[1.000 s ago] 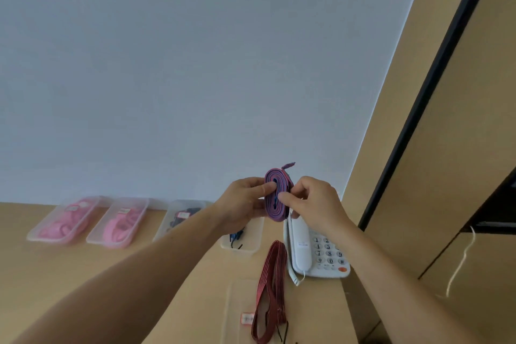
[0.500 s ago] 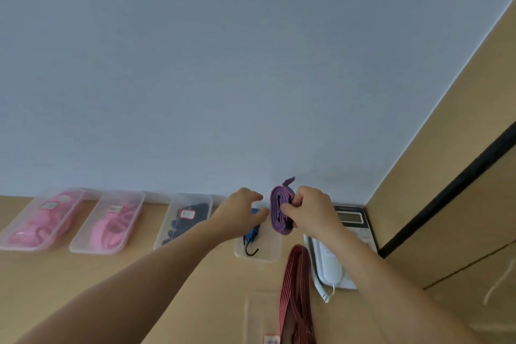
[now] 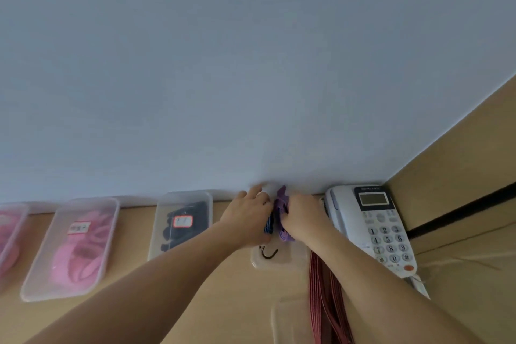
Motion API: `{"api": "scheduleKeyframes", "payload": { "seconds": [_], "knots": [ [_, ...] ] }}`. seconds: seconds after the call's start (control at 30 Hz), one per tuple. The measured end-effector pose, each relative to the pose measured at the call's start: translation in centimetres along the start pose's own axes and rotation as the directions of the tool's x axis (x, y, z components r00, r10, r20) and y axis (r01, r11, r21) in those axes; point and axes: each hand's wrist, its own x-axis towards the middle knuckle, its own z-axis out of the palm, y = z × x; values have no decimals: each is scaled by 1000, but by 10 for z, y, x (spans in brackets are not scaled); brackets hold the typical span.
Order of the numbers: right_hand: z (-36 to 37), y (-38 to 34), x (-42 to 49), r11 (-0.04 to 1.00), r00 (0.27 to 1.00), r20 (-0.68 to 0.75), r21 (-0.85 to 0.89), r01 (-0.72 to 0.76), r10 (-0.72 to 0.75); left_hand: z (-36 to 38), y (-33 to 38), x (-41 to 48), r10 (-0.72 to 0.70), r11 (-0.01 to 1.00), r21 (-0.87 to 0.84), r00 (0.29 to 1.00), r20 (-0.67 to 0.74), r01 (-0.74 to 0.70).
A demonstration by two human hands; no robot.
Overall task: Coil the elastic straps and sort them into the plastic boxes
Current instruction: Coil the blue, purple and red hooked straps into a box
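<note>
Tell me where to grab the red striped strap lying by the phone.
Take the red striped strap at its far end near the box, pinching across its bunched bands from above, left of the right forearm; it lies flat and long, its near end leaving view.

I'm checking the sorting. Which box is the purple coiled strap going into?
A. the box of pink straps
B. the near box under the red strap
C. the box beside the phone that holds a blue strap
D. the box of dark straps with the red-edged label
C: both hands press the purple strap into the clear box beside the phone, next to a blue strap.
</note>
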Motion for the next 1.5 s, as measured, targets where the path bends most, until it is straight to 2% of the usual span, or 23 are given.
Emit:
{"api": "scheduleKeyframes", "payload": {
  "seconds": [0.17,0.37,0.47,0.67,0.8,0.97,1.1,1.23,1.4,1.5],
  "knots": [
    [18,-7,3,986,999,-16,-165,35,-38,4,-3,2,26,999,19,1000,-2,-26],
    [27,0,1,979,999,-21,-203,35,-40,6,-2,4,16,1000,18,1000,1,-16],
    [26,10,-3,958,989,-80,-268,102,-128,11,-2,2,-1,1000,-17,1000,-12,1],
    [26,26,-20,947,931,-216,-200,253,-294,15,-3,1,-8,1000,-25,999,48,9],
    [26,30,-24,956,946,-194,-194,221,-258,14,-1,2,-31,999,-21,997,67,32],
    [18,35,-35,974,957,-190,-97,204,-220,5,3,0,-43,998,-32,998,56,44],
    [4,46,-48,982,961,-204,-19,189,-189,-13,11,-5,-108,988,-112,994,-3,107],
    [-6,57,-67,979,955,-241,66,195,-174,-34,41,-12,-134,963,-249,984,-115,102],
    [-11,82,-105,977,983,-168,191,99,-67,-36,93,-36,-154,909,-402,985,-80,110],
    [-5,98,-130,975,998,-15,212,60,-58,-26,121,-54,-243,848,-490,970,-25,200]
  ]
}}
